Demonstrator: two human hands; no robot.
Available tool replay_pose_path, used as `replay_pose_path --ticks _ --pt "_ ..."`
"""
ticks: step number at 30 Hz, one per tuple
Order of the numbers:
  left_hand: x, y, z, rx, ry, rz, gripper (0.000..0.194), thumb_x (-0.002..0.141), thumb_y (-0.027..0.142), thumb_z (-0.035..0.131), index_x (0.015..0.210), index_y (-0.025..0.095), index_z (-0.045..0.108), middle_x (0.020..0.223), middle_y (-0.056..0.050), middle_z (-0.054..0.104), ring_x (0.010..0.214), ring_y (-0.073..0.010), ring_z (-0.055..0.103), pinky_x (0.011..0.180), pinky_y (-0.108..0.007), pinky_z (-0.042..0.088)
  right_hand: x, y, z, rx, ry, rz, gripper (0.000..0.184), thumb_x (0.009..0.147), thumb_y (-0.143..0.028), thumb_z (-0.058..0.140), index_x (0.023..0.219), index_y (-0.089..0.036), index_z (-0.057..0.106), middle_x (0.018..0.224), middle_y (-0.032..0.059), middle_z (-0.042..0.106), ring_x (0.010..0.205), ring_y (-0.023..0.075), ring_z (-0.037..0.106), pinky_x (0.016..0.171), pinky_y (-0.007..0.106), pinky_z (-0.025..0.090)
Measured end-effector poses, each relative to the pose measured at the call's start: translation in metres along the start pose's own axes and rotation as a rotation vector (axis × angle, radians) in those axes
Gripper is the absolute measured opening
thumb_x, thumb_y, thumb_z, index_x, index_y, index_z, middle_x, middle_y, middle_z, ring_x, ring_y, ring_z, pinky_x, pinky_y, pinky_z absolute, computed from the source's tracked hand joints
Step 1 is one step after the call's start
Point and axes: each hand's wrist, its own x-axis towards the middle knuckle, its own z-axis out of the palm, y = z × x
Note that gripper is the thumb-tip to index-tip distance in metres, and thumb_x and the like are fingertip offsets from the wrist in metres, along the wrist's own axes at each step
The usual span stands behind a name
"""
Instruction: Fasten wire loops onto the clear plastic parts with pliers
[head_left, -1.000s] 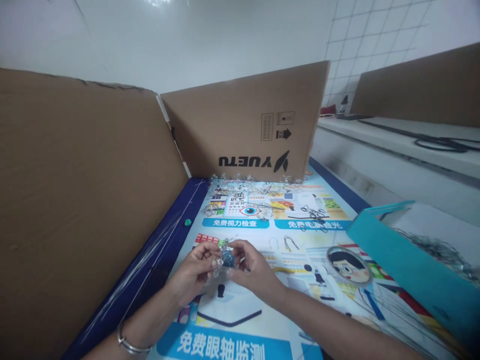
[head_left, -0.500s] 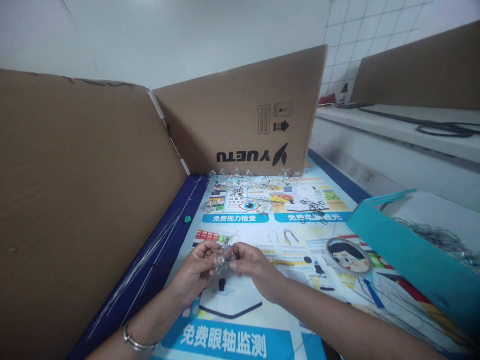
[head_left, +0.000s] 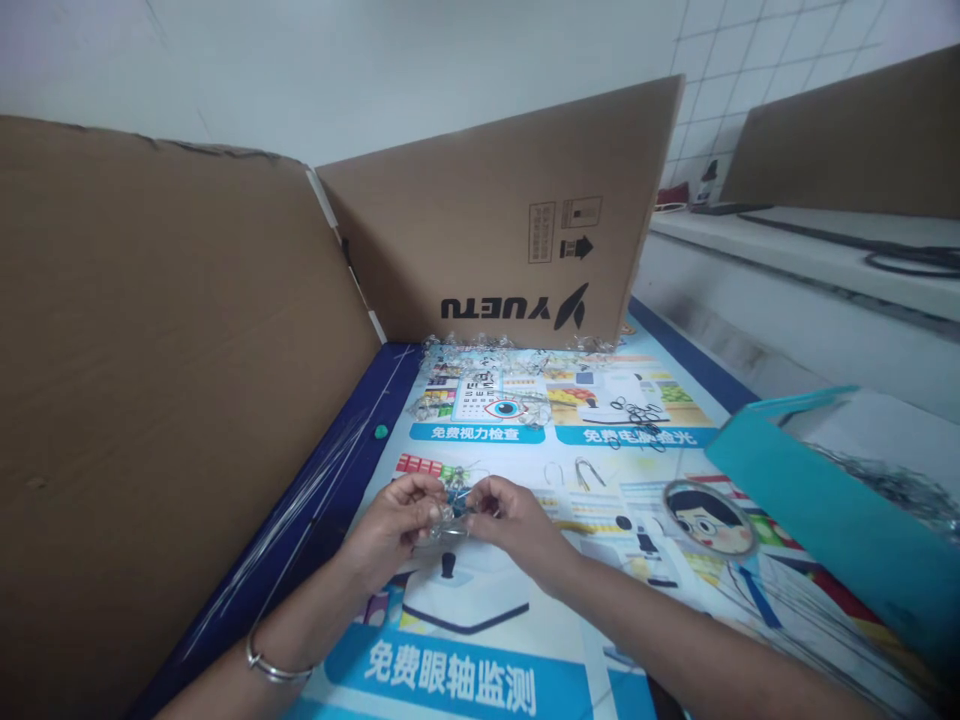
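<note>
My left hand point(head_left: 394, 525) and my right hand point(head_left: 514, 520) meet low in the middle, fingertips pinched together. Between them sits a small clear piece with a blue part and thin wire point(head_left: 454, 507), held by both hands just above the printed poster point(head_left: 480, 650) that covers the table. A silver bangle point(head_left: 274, 668) circles my left wrist. Most of the small piece is hidden by my fingers.
Cardboard sheets stand at the left point(head_left: 150, 400) and at the back point(head_left: 502, 240). Clear small pieces point(head_left: 487, 350) lie heaped along the back sheet, black rings point(head_left: 637, 415) to their right. Two bent wires point(head_left: 574, 470), a round clear disc point(head_left: 709, 515) and a teal box point(head_left: 825, 520) lie right.
My hands stay joined on the small piece, with the fingers shifting a little around it. The view has tilted slightly, so everything sits a bit differently in frame.
</note>
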Motion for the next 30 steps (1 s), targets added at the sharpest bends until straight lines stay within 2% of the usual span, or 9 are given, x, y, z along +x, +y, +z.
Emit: replay_pose_path --ticks 6,14,20,27,30 --pt "-0.002 0.006 0.005 -0.027 0.049 0.011 0.027 0.059 0.014 0.077 0.081 0.015 0.061 0.068 0.004 0.058 0.045 -0.0010 0.044 0.042 -0.012 0.035 0.004 0.006 -0.002 -0.004 0.059 -0.022 0.016 0.065 -0.021 0.059 0.081 -0.019 0.055 0.067 -0.0031 0.050 0.062 0.0112 0.045 0.057 0.024 0.035" --pt "-0.004 0.010 0.005 -0.096 0.044 0.019 0.027 0.064 0.012 0.074 0.088 0.014 0.060 0.072 0.002 0.058 0.050 -0.0017 0.047 0.046 -0.011 0.037 0.005 0.012 -0.002 0.017 0.055 -0.020 0.018 0.069 -0.027 0.058 0.084 -0.019 0.057 0.067 -0.0024 0.050 0.060 0.0105 0.044 0.051 0.022 0.032" --pt "-0.008 0.012 0.011 -0.079 0.063 0.019 0.026 0.063 0.013 0.074 0.085 0.014 0.060 0.072 0.003 0.059 0.047 -0.0010 0.045 0.045 -0.013 0.036 0.001 0.008 -0.003 0.032 0.186 -0.105 0.018 0.074 -0.031 0.057 0.088 -0.019 0.056 0.069 -0.0026 0.048 0.059 0.0101 0.043 0.053 0.023 0.034" --pt "-0.007 0.005 0.011 -0.005 0.071 0.043 0.027 0.063 0.018 0.075 0.085 0.015 0.060 0.071 0.003 0.056 0.051 -0.0024 0.047 0.047 -0.013 0.037 -0.002 0.007 -0.001 -0.003 0.073 -0.156 0.023 0.072 -0.026 0.061 0.093 -0.020 0.057 0.070 -0.0022 0.050 0.063 0.0107 0.045 0.056 0.023 0.036" --pt "-0.006 0.002 0.011 0.031 0.078 0.065 0.029 0.063 0.020 0.075 0.086 0.015 0.059 0.073 0.003 0.056 0.053 -0.0035 0.047 0.049 -0.014 0.038 -0.004 0.005 -0.002 0.015 0.052 -0.149 0.019 0.073 -0.027 0.059 0.091 -0.019 0.058 0.070 -0.0017 0.050 0.063 0.0111 0.045 0.057 0.023 0.036"
